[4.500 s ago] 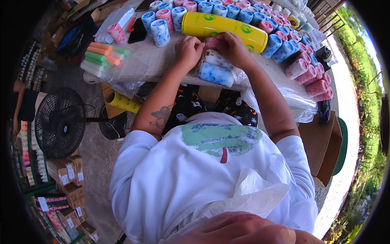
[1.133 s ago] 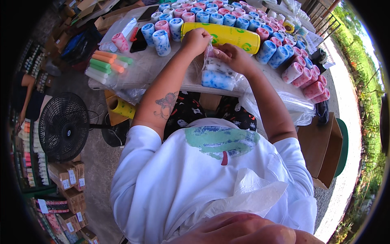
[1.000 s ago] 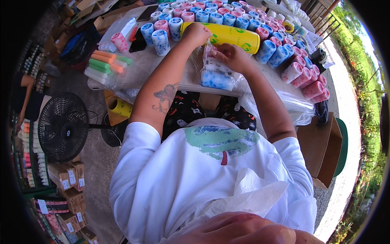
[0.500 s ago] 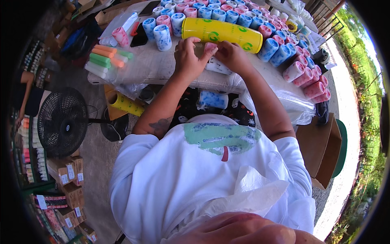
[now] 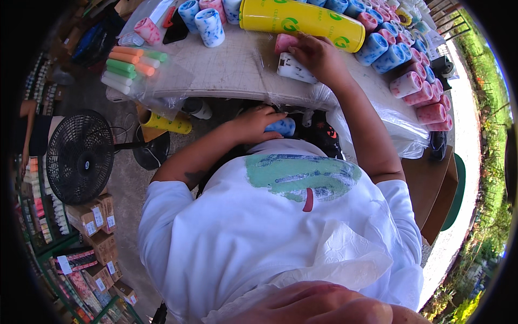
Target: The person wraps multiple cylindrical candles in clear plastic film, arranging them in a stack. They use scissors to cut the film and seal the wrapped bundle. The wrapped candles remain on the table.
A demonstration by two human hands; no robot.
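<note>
My left hand (image 5: 260,122) is down at my lap, below the table edge, its fingers closed over one end of a blue-and-white marbled candle (image 5: 281,127). Over the table, my right hand (image 5: 322,58) has bent fingers gripping the right end of a pink candle (image 5: 284,42). Against that one, on the near side, lies a white candle with dark flecks (image 5: 294,69), partly under the same hand. Just beyond them a big yellow roll of plastic wrap (image 5: 302,22) lies across the table.
Marbled candles (image 5: 404,85) in blue and pink crowd the table's right side. At left are a bag of orange, green and white sticks (image 5: 127,67) and a phone (image 5: 176,31). A black fan (image 5: 81,156) stands left, an open cardboard box (image 5: 429,189) right.
My left hand has left the pink candle and dropped to the blue-and-white candle at my lap. My right hand stays by the pink candle. The view has shifted slightly.
</note>
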